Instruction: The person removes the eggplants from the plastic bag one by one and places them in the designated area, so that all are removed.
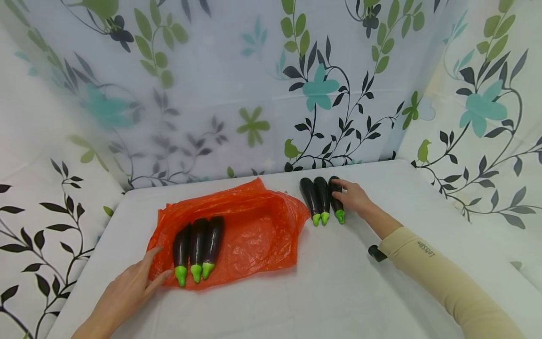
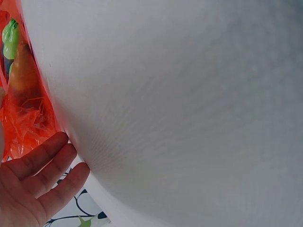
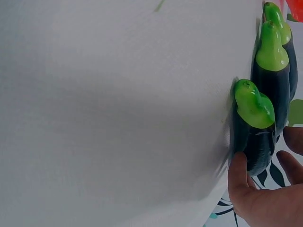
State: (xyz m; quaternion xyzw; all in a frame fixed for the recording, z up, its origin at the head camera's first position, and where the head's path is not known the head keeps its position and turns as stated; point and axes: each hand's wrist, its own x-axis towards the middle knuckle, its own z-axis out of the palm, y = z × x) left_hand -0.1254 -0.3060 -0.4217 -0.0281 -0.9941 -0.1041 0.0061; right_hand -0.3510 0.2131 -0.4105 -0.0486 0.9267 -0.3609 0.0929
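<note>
Three dark purple eggplants [image 1: 197, 245] with green stems lie side by side on an orange-red plastic bag [image 1: 254, 240], left of the table's middle. My left hand [image 1: 131, 287] rests at the bag's left edge with its fingers extended and spread; the left wrist view shows those fingers [image 2: 57, 179] beside the crinkled plastic. Farther right, two eggplants [image 1: 316, 195] lie together. A third eggplant [image 1: 337, 205] lies just right of them, and my right hand [image 1: 353, 195] holds it between thumb and fingers. In the right wrist view the thumb [image 3: 239, 170] lies against its near side.
A white cloth covers the table [image 1: 322, 287]. Under the right forearm sits a small black object [image 1: 377, 253], partly hidden by the sleeve [image 1: 440, 273]. Patterned curtains [image 1: 237, 94] with leaves and flowers hang behind and at both sides.
</note>
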